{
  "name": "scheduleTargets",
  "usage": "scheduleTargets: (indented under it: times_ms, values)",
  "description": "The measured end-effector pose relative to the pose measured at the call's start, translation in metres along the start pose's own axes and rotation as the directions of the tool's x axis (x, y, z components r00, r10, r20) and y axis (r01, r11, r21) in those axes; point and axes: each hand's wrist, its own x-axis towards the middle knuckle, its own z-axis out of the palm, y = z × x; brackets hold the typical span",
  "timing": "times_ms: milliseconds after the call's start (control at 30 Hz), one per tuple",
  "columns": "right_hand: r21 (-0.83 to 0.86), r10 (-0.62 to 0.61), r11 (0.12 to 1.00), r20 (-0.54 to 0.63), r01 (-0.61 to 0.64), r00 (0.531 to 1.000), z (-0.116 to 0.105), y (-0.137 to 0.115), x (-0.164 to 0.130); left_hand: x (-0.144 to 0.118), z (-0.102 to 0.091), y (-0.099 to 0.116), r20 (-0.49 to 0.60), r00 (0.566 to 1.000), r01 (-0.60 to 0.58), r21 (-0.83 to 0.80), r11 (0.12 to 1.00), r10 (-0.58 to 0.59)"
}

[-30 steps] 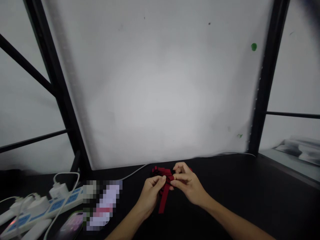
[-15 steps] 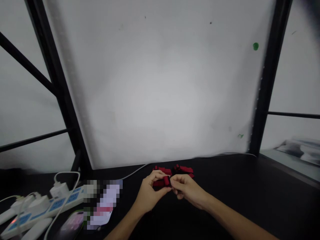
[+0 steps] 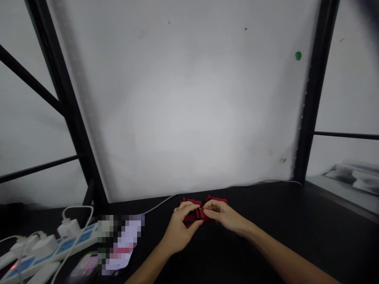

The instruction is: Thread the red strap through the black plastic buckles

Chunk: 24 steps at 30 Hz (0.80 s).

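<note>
A red strap [image 3: 192,218] with a black, buckle-like slider [image 3: 198,213] lies between my hands, just above or on the black table. My left hand [image 3: 182,228] holds it from the left, fingers over the top edge and thumb at the lower edge. From the right, my right hand [image 3: 226,216] pinches the strap's red end beside the slider between thumb and fingers. Behind my hands lie two more red bundles of strap, one at the left [image 3: 189,200] and one at the right [image 3: 218,199], partly covered by my fingers.
A power strip [image 3: 68,245] with white chargers and cables stands at the left. Next to it lie a phone [image 3: 85,266] and a blurred-out flat item [image 3: 126,240]. A thin cable [image 3: 160,203] runs along the white back wall. Black frame posts [image 3: 309,102] rise on both sides.
The strap's end that stood folded up at the slider now lies flatter to the right. My right hand has shifted slightly up and holds that end; my left-hand fingers have spread a little.
</note>
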Motion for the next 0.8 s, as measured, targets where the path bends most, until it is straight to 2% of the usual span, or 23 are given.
scheduleTargets:
  times_ms: [67,133,267,367,467,567,667,733,800]
  values:
    - [-0.08,0.016,0.997,-0.063,-0.021,0.998,-0.011,0.002,0.009,0.01,0.006,0.001,0.016,1.0,0.01,0.129,0.992,-0.012]
    - [-0.167,0.027,0.984,-0.19,-0.06,0.981,-0.028,0.004,0.021,0.028,0.013,-0.001,0.018,0.998,0.055,0.236,0.97,-0.061]
    - [-0.278,0.034,0.95,-0.352,-0.139,0.935,-0.06,0.014,0.047,0.071,0.036,-0.014,0.055,0.995,0.063,0.281,0.958,-0.081]
    - [-0.38,0.05,0.896,-0.426,-0.229,0.904,-0.07,0.03,0.058,0.091,0.055,-0.027,0.107,0.987,0.084,0.314,0.946,-0.123]
    - [-0.473,0.047,0.837,-0.439,-0.275,0.897,-0.071,0.047,0.06,0.092,0.066,-0.034,0.17,0.975,0.083,0.328,0.941,-0.145]
    - [-0.548,0.005,0.787,-0.451,-0.282,0.892,-0.073,0.052,0.055,0.08,0.06,-0.029,0.202,0.973,0.043,0.327,0.944,-0.115]
    - [-0.619,-0.076,0.751,-0.425,-0.229,0.902,-0.079,0.044,0.045,0.059,0.039,-0.02,0.22,0.972,0.001,0.338,0.941,-0.08]
    - [-0.664,-0.115,0.735,-0.32,-0.136,0.941,-0.081,0.034,0.034,0.041,0.023,-0.015,0.269,0.96,-0.018,0.349,0.937,-0.081]
    - [-0.687,-0.127,0.726,-0.167,-0.023,0.978,-0.079,0.027,0.021,0.023,0.009,-0.015,0.32,0.942,-0.022,0.367,0.93,-0.104]
